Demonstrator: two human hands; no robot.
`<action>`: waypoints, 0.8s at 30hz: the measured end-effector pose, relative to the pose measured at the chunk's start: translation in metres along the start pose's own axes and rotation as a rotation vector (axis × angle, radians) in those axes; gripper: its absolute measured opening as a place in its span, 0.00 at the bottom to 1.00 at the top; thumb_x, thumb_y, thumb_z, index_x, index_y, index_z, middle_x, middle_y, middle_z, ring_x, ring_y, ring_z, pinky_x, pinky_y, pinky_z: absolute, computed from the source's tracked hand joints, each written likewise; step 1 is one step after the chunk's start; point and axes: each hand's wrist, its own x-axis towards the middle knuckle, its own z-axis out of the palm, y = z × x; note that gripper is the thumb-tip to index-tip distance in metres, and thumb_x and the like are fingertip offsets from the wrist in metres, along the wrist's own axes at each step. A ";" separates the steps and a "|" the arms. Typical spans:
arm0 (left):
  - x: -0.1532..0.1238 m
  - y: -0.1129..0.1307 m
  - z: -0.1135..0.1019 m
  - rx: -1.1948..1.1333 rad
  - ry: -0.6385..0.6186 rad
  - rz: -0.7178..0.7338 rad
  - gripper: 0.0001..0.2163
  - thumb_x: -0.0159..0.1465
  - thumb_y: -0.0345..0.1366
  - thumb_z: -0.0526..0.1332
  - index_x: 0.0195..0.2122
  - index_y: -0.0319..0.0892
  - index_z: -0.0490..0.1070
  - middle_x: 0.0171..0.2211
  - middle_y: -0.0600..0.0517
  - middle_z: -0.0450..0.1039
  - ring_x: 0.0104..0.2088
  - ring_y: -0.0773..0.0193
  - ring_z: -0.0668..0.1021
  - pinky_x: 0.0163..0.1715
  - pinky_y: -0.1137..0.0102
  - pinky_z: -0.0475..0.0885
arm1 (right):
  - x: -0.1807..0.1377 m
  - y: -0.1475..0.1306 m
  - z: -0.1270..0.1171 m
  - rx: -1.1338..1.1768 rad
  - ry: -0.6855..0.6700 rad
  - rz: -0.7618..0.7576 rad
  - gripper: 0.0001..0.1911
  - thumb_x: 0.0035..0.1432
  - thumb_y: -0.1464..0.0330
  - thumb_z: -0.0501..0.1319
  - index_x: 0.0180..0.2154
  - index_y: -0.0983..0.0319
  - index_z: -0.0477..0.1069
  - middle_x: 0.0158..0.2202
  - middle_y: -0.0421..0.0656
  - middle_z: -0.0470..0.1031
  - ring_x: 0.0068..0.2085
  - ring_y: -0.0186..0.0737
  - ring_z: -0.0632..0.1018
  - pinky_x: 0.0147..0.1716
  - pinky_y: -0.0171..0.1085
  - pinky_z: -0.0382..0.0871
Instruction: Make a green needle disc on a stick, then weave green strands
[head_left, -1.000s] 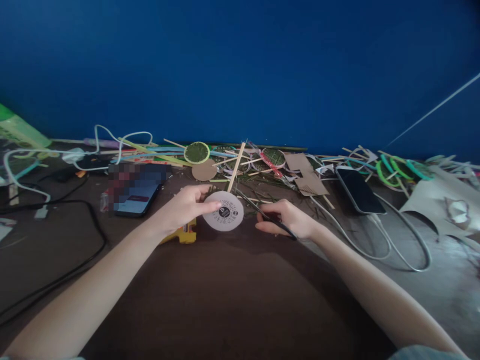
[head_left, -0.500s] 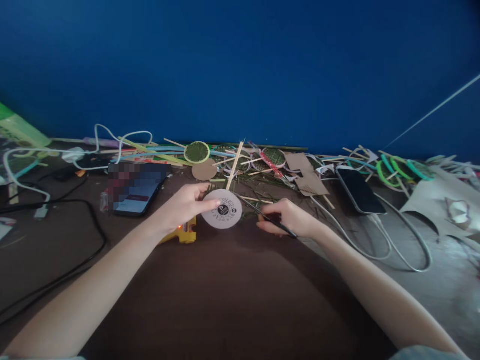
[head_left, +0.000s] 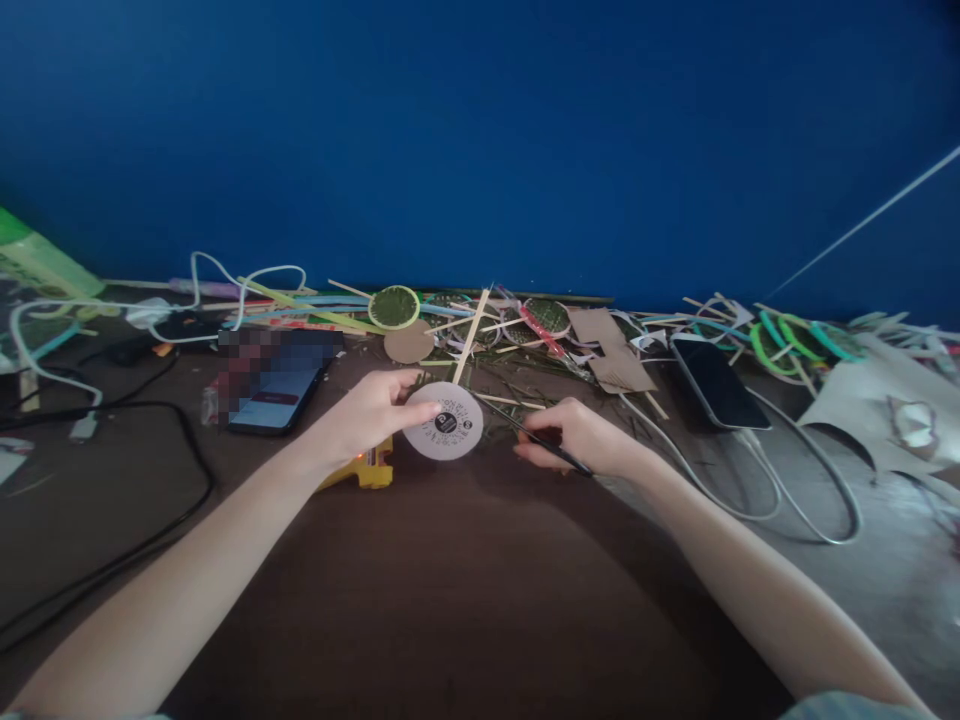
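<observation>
My left hand [head_left: 375, 415] is closed on a round white card disc [head_left: 444, 445] with a ring-shaped printed code, the thumb lying over its face. A flat pale wooden stick [head_left: 472, 335] stands up from the disc's top edge. In my right hand [head_left: 566, 435] is a slim black tool [head_left: 536, 440] whose exact kind I cannot make out. Its thin end points up and left, to the disc's right edge; whether they touch is unclear. Partly hidden beneath my left wrist lies a yellow tool [head_left: 376, 472] with a small orange light.
Behind my hands spreads a heap with a yellow-rimmed woven disc [head_left: 394, 307], a brown cardboard circle [head_left: 409, 342] and cardboard pieces [head_left: 611, 350]. One phone [head_left: 281, 385] lies left, another phone [head_left: 720, 380] with a white cable right. Black cords [head_left: 199, 450] cross the left side.
The black tool's thin end has shifted slightly left toward the disc's edge. Both hands stay in nearly the same place.
</observation>
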 end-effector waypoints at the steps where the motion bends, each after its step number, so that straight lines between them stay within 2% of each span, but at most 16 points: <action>1: 0.000 0.000 0.000 0.001 0.003 -0.001 0.13 0.53 0.40 0.64 0.37 0.37 0.72 0.33 0.46 0.77 0.36 0.53 0.78 0.36 0.63 0.72 | 0.000 0.000 0.000 -0.006 0.005 -0.001 0.12 0.54 0.66 0.57 0.21 0.65 0.66 0.17 0.37 0.65 0.18 0.26 0.64 0.19 0.28 0.58; 10: -0.001 0.002 0.000 -0.035 0.002 -0.008 0.12 0.52 0.39 0.65 0.34 0.38 0.73 0.32 0.47 0.77 0.35 0.54 0.78 0.34 0.65 0.72 | 0.001 -0.001 0.001 -0.012 0.034 -0.002 0.12 0.51 0.69 0.56 0.18 0.64 0.64 0.14 0.36 0.62 0.16 0.25 0.61 0.16 0.28 0.56; 17: 0.000 0.002 0.000 -0.049 0.022 -0.010 0.11 0.51 0.39 0.66 0.34 0.39 0.73 0.32 0.47 0.78 0.34 0.56 0.78 0.31 0.67 0.71 | -0.001 0.003 -0.004 0.168 -0.013 0.171 0.11 0.53 0.64 0.57 0.23 0.63 0.64 0.16 0.35 0.64 0.16 0.29 0.68 0.15 0.29 0.62; 24: 0.000 -0.002 0.012 -0.115 0.080 -0.039 0.14 0.52 0.39 0.66 0.38 0.38 0.73 0.37 0.46 0.77 0.37 0.56 0.77 0.36 0.66 0.71 | 0.002 -0.002 0.005 0.303 0.163 0.121 0.13 0.56 0.59 0.57 0.30 0.63 0.66 0.19 0.37 0.67 0.21 0.32 0.71 0.23 0.32 0.64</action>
